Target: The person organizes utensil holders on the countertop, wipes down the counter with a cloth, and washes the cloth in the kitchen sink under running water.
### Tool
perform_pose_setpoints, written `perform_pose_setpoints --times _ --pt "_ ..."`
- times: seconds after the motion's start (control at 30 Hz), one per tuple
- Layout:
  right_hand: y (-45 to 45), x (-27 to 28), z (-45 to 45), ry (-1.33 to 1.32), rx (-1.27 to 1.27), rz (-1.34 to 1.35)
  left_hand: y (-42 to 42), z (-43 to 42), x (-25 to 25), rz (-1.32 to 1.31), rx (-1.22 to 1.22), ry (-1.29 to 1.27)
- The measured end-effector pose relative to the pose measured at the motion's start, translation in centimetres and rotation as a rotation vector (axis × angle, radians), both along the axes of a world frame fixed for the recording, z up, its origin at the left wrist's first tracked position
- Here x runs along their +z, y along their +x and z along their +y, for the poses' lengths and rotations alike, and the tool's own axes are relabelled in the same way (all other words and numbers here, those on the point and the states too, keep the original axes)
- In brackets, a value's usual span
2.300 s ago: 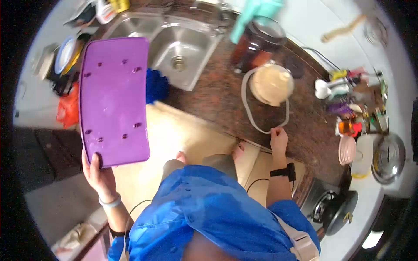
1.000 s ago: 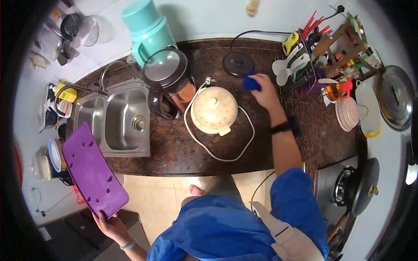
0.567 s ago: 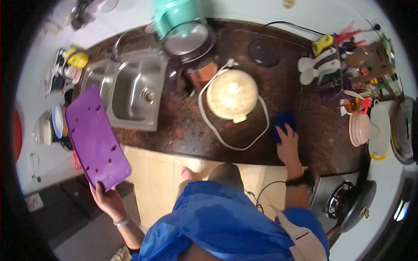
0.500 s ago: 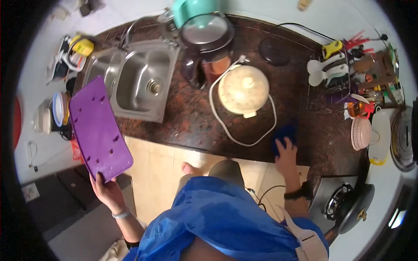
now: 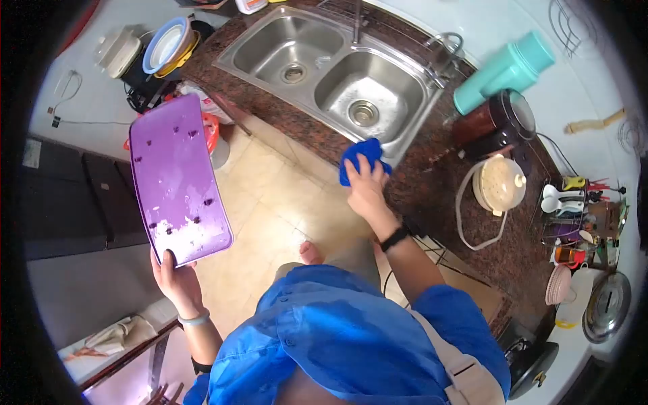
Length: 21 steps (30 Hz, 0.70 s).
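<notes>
My left hand (image 5: 177,278) grips the lower edge of a purple board (image 5: 177,179), thumb on its face; the board is held up over the floor, with small dark marks and glossy wet-looking patches on it. My right hand (image 5: 366,190) has its fingers over a blue cloth (image 5: 365,159) at the counter's front edge, beside the right basin of the steel double sink (image 5: 312,89). To the right on the speckled counter (image 5: 432,177) stands a cream lidded pot (image 5: 498,185) with its pale cord looped beside it.
A teal jug (image 5: 503,73) and a dark pitcher (image 5: 496,125) stand behind the pot. Utensils (image 5: 563,202) and a pink basket (image 5: 558,284) are at the far right, above the stove with a dark pan (image 5: 533,370). Stacked bowls (image 5: 169,46) stand at upper left.
The view has swung left. My right hand has moved the blue cloth from the counter right of the pot to the front edge by the sink. My left hand still holds the purple board.
</notes>
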State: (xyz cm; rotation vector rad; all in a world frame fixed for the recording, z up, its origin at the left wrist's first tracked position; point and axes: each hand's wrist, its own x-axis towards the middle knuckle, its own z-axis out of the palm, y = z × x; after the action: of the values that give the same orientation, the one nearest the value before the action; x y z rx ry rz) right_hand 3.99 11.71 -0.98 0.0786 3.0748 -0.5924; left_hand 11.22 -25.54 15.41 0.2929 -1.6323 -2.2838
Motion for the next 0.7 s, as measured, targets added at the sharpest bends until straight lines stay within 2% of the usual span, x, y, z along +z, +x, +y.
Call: perform_pose_setpoints --times 0.07,0.13,0.17,0.2,0.23,0.27,0.3,0.33,0.4,0.43,0.47,0.5,0.53,0.57,0.6,0.63,0.7 --pt "-5.3 -1.6 -3.6 -0.032 0.103 0.201 0.1 -3.1 -1.2 -0.027 0.001 -0.011" --pt "-11.2 -1.6 -6.5 -0.243 0.167 0.347 -0.4 -4.0 -1.2 -0.025 0.055 0.013" --pt "-14.5 -1.6 -7.3 -0.376 0.173 0.325 -0.9 -4.4 -1.3 -0.026 0.104 0.035" --pt "-18.9 -3.1 -7.2 -0.595 0.251 0.456 -1.0 -5.8 -1.6 -0.031 0.068 0.043" --pt "-20.9 -1.6 -7.4 -0.877 0.027 0.325 -1.5 -6.2 -1.7 -0.036 0.071 0.042" --pt "-22.4 0.7 -6.0 -0.759 0.041 0.428 -2.3 -6.3 -1.9 -0.038 0.139 0.046" --pt "-24.7 0.6 -4.0 -0.789 0.019 0.460 -3.4 -6.1 -1.8 -0.038 0.212 0.045" --pt "-26.9 0.7 -1.6 -0.714 -0.014 0.435 -4.5 -5.7 -1.6 -0.042 0.293 0.047" --pt "-29.4 -0.6 2.6 -0.726 -0.057 0.401 -5.9 -7.6 -2.3 -0.036 0.284 0.022" --pt "-30.5 -3.7 4.8 -0.692 -0.103 0.306 -7.3 -7.3 -1.9 -0.035 0.312 0.003" --pt "-31.7 -7.0 7.1 -0.654 -0.144 0.209 -7.1 -10.9 -3.5 -0.024 0.189 -0.009" --pt "-32.4 -10.3 8.7 -0.823 -0.219 0.003 -9.1 -9.5 -2.6 -0.060 0.293 -0.011" --pt "-31.4 -9.9 8.1 -0.743 -0.281 -0.085 -10.2 -9.8 -2.3 -0.097 0.316 -0.030" --pt "-31.1 -8.5 7.0 -0.766 -0.379 -0.311 -11.6 -10.2 -2.0 -0.129 0.337 -0.048" --pt "-31.3 -9.2 6.3 -0.487 -0.332 -0.396 -13.5 -10.2 -1.7 -0.141 0.345 -0.059" --pt "-31.3 -18.0 8.2 -0.372 -0.105 -0.337 -15.3 -10.1 -1.3 -0.164 0.364 -0.083" --pt "-31.5 -15.2 5.9 -0.078 -0.090 -0.470 -18.9 -9.2 -0.8 -0.214 0.398 -0.116"
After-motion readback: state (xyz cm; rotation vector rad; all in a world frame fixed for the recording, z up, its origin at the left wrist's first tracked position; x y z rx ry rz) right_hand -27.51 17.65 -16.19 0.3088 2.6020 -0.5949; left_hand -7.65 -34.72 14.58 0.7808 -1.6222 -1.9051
